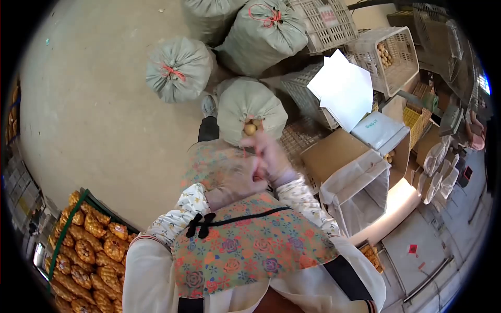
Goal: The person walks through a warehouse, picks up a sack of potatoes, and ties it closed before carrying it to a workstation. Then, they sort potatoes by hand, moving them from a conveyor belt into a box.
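Observation:
A pale green woven sack [251, 101] stands in front of me, its mouth gathered but partly open. Round yellow-brown produce [250, 128] shows in the gap. Close at the near side of this mouth is my right hand [269, 156], fingers bent together, with a short bit of thin red string [244, 152] at the fingertips. My left hand [232, 180] is just below and to the left, blurred by motion, its fingers curled in against my right hand. What it holds is hidden. Both hands are above my flowered apron [250, 245].
Sacks tied with red string [180, 73] stand beyond, one more large sack [266, 39] beside them. To the right are plastic crates [386, 78], white paper sheets [342, 86] and a lined cardboard box [360, 188]. Netted produce [86, 250] fills a green-edged container at lower left.

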The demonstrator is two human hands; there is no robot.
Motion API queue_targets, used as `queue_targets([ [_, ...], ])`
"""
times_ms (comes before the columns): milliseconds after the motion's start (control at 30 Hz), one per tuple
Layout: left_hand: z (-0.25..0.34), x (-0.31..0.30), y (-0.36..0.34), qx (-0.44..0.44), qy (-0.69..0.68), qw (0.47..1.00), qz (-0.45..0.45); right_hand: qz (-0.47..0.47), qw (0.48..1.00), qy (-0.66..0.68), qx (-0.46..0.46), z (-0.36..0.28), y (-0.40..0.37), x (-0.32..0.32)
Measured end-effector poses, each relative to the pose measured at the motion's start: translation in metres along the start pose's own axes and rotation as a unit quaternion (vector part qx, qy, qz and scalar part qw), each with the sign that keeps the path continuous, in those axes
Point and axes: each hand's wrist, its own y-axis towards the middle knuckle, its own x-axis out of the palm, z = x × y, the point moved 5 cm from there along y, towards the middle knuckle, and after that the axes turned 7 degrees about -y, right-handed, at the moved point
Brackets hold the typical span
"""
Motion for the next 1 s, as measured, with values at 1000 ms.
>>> queue_targets([
  [1000,-0.098,-0.049,0.082,0.174,0.274,0.932,0.161,-0.505,0.730,-0.328,0.322,0.102,0.075,0.006],
])
